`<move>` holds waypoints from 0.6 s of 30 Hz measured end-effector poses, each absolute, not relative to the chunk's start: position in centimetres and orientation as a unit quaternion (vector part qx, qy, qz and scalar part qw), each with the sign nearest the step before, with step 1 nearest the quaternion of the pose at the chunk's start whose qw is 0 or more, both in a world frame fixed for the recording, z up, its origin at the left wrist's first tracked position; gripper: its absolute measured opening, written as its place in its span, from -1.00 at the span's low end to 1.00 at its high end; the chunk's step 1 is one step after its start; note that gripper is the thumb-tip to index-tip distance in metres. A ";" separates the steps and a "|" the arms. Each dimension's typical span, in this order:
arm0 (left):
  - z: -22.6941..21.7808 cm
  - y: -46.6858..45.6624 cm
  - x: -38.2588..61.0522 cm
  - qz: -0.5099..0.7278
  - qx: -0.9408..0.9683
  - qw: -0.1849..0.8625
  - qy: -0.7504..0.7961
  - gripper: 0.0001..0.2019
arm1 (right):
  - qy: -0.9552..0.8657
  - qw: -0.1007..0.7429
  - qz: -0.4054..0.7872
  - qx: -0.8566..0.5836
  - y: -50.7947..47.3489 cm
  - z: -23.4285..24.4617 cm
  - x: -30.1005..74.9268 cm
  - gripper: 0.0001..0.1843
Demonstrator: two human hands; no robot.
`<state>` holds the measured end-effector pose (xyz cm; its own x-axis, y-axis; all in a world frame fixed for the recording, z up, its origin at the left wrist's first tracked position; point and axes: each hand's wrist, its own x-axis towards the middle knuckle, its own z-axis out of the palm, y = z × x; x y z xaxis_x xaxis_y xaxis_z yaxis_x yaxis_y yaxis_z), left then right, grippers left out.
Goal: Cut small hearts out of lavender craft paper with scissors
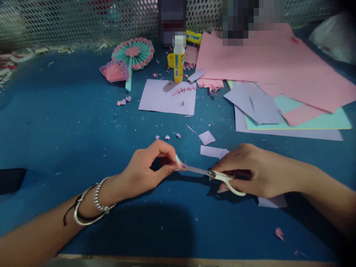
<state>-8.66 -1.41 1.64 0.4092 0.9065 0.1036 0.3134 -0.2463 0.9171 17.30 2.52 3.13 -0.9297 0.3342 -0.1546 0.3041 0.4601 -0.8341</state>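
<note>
My right hand (247, 170) grips a pair of scissors (229, 181) by cream-coloured handles, the blades pointing left. Between the thumb and fingers of my left hand (155, 163) a tiny purple paper piece (184, 166) is pinched at the blade tips. Its exact shape is too small to tell. Just beyond my left hand lie small cut paper hearts (167, 137). Near the scissors are a lilac paper square (207, 137) and a lilac paper strip (213, 151), partly behind my right hand.
A glue stick (178, 65) stands on a lilac sheet (155, 96), its yellow cap (170, 60) beside it. Folded paper fans (132, 53) lie at the back left. Pink sheets (244, 59) and other coloured paper cover the back right. A dark object (11, 180) sits at the left edge.
</note>
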 end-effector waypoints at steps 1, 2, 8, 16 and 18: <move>1.7 -1.4 -8.7 0.335 0.720 0.432 0.428 -0.83 | -0.851 0.006 0.488 -0.196 2.5 3.1 17.3 -0.78; 1.7 -1.3 -8.7 0.332 0.725 0.425 0.429 -0.81 | -0.844 -0.007 0.493 -0.209 2.6 3.2 17.2 -0.79; 2.0 -0.7 -8.8 0.331 0.759 0.412 0.381 -0.85 | -0.814 -0.034 0.529 -0.237 2.9 4.0 16.8 -0.76; 1.9 -0.5 -8.8 0.359 0.778 0.370 0.359 -0.82 | -0.806 -0.008 0.540 -0.243 3.0 4.0 16.7 -0.81; 1.9 -0.6 -8.7 0.365 0.776 0.360 0.366 -0.83 | -0.800 -0.012 0.545 -0.249 3.0 4.1 16.7 -0.82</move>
<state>-8.72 -0.56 1.91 0.4651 0.8315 0.3037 0.3049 -0.4726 0.8268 16.66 3.01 4.06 -0.8758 0.3855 -0.2905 0.4114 0.2811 -0.8670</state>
